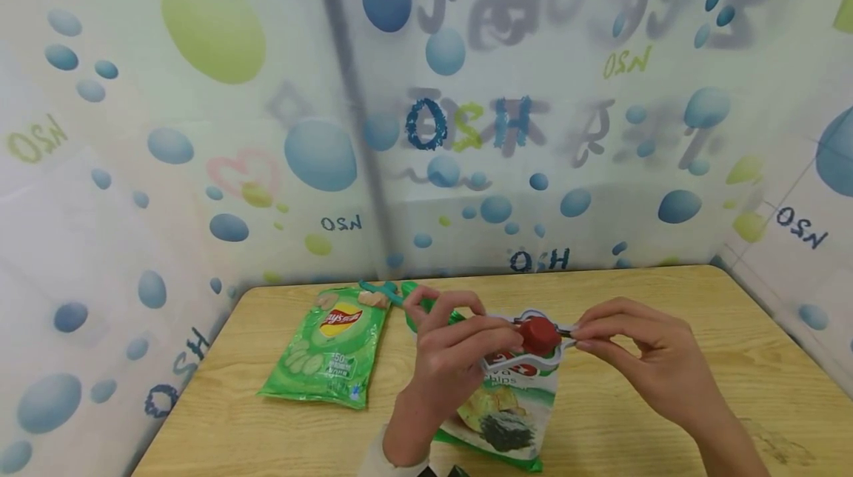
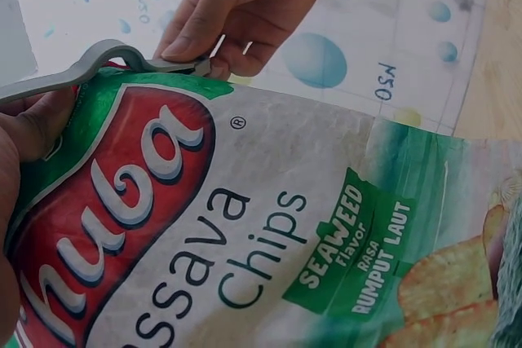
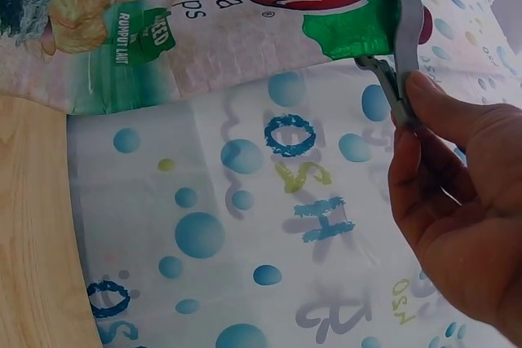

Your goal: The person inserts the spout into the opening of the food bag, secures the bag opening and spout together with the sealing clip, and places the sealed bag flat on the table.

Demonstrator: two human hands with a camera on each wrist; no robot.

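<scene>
A bag of cassava chips (image 1: 500,414), white and green with a red label, hangs tilted between the hands. Across its top end sits a pale grey bag clip (image 2: 86,67) with a red knob (image 1: 540,335) on it. The left hand (image 1: 446,358) grips the bag's top at the clip, its fingertips reaching to the red knob. At the clip's other end, the right hand (image 1: 646,358) pinches the tip between thumb and fingers. In the right wrist view the clip's two arms (image 3: 405,38) stand slightly apart at that end, beside the bag's green edge.
A green Lay's chip bag (image 1: 326,351) lies flat on the wooden table (image 1: 220,381), to the left. A teal clip-like piece (image 1: 381,289) shows near its top right corner, partly behind the left hand. A patterned curtain (image 1: 426,203) stands behind the table.
</scene>
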